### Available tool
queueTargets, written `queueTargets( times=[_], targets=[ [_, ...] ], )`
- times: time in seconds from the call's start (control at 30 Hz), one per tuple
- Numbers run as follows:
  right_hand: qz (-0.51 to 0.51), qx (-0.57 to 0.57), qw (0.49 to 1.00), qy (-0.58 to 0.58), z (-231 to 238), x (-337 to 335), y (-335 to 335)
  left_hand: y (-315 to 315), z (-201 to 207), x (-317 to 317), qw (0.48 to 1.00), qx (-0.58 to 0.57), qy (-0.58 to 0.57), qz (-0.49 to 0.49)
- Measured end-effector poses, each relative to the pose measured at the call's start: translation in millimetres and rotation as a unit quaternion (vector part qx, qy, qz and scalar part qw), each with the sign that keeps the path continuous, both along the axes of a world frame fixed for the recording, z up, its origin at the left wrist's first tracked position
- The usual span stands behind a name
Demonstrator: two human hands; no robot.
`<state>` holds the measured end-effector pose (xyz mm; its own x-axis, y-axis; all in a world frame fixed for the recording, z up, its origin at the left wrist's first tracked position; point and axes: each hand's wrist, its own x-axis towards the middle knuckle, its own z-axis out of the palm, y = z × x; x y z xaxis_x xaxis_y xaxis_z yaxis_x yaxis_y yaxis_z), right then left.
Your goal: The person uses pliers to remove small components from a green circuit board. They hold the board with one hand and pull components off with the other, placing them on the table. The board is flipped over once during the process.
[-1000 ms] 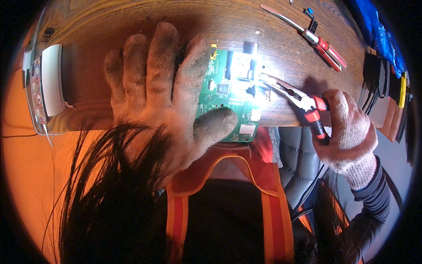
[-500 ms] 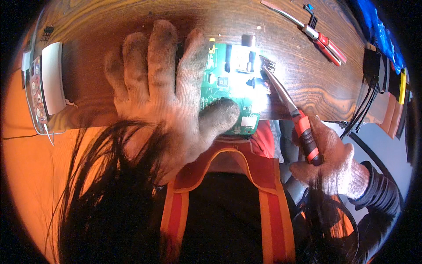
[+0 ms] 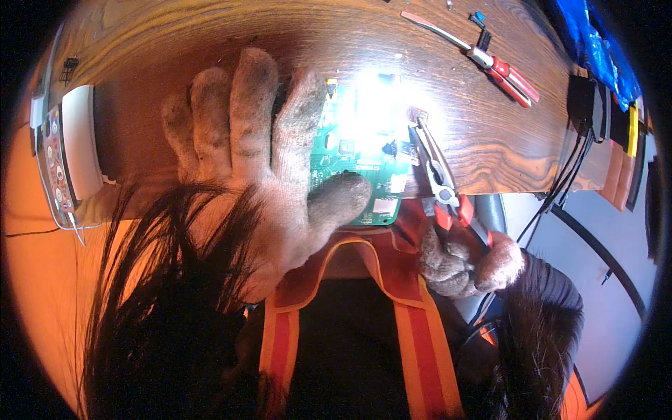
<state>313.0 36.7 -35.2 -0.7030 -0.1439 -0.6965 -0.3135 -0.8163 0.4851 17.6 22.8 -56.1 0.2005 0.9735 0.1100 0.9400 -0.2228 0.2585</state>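
Observation:
My left hand (image 3: 259,168), in a pale, soiled knit glove, rests with fingers spread over the left side of a green circuit board (image 3: 346,164). Its thumb lies across the board's face. My right hand (image 3: 462,262), gloved too, is closed around the red handles of long-nose pliers (image 3: 441,185). The plier tips reach a small metal part (image 3: 418,115) by the board's right edge; glare hides whether they grip it. Strong light washes out the board's upper part. The board's near edge reaches past the table edge.
A screwdriver (image 3: 500,73) with a red handle lies at the far right of the wooden table (image 3: 483,133). Black cables (image 3: 570,168) hang over the right edge near blue plastic (image 3: 602,49). At left stands a white object (image 3: 82,143). My dark hair partly covers the left wrist.
My right hand has shifted left and rolled, so the pliers' joint and both handles now show. The left hand still lies spread on the board. The whole view has shifted slightly.

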Motion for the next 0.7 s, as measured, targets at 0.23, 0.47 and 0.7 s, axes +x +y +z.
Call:
queueTargets(
  times=[0.23, 0.47, 0.7],
  targets=[
    [-0.126, -0.148, 0.981, 0.019, -33, 31, -29, 1, 8, -1, 0.999, -0.032, 0.021, 0.009],
    [0.026, 0.103, 0.978, 0.180, -41, 27, -30, 6, 14, 1, 0.999, -0.014, 0.032, -0.002],
    [0.347, 0.507, 0.787, -0.056, 32, 22, 20, 9, 10, 2, 0.995, 0.080, 0.057, -0.016]
  ],
)
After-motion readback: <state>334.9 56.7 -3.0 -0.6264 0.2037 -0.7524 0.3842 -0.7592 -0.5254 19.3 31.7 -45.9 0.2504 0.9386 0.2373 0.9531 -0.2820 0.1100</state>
